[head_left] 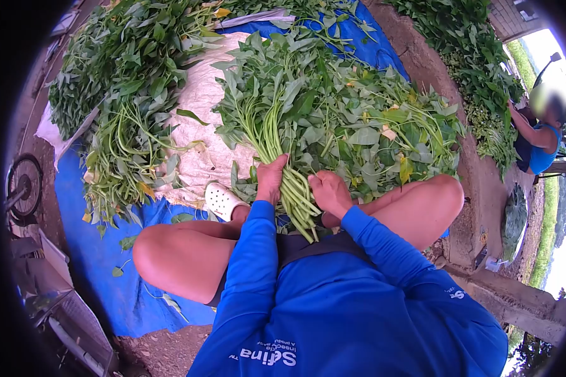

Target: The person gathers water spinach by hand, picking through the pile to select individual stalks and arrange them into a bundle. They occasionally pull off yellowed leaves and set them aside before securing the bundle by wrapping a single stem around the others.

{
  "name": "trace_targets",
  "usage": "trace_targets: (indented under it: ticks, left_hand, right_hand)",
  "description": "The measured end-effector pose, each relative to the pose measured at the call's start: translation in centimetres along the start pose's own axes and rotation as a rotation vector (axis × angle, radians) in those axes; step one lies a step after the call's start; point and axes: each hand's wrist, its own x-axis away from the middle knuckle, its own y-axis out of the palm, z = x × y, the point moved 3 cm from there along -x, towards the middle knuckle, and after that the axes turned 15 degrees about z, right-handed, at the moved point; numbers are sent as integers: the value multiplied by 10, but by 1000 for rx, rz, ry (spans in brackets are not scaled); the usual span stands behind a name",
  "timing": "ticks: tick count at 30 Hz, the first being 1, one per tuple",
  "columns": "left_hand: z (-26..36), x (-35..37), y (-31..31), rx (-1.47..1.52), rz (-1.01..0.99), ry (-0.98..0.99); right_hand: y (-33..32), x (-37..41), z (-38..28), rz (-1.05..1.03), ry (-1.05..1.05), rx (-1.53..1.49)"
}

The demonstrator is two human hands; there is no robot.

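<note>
A bunch of water spinach (275,135) lies in front of me, its long pale green stems pointing toward my lap and its leaves spreading away. My left hand (271,179) is closed around the stems from the left side. Close to the right side of the same stems is my right hand (331,193), its fingers curled shut. Whatever is between those fingers is too small or hidden to make out. The cut stem ends (303,223) stick out below both hands, just above my lap.
Loose greens (383,138) are heaped to the right, and another pile (122,81) rises at the left. Under them lie a pale sack (201,94) and a blue tarp (94,251). A wheel (24,188) stands far left. Another person (543,135) sits by more greens at right.
</note>
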Motion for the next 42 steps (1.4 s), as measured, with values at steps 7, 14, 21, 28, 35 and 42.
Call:
trace_targets:
  ticks: [7,14,21,28,35,42]
  left_hand:
    - [17,20,21,-10,-93,40]
    - [23,36,29,-15,-148,38]
    - [20,28,17,-11,-109,109]
    - [20,25,16,-12,-89,63]
    - [8,20,22,7,-138,73]
    - [4,17,18,28,-180,-11]
  right_hand:
    - [-77,5,12,271,-244,221]
    - [-34,-20,-42,124,-85,-96]
    - [25,-41,-7,1,114,-182]
    - [5,-64,0,208,154,-102]
    - [26,-76,14,-106,431,-343]
    - [16,-66,1,-293,604,-544]
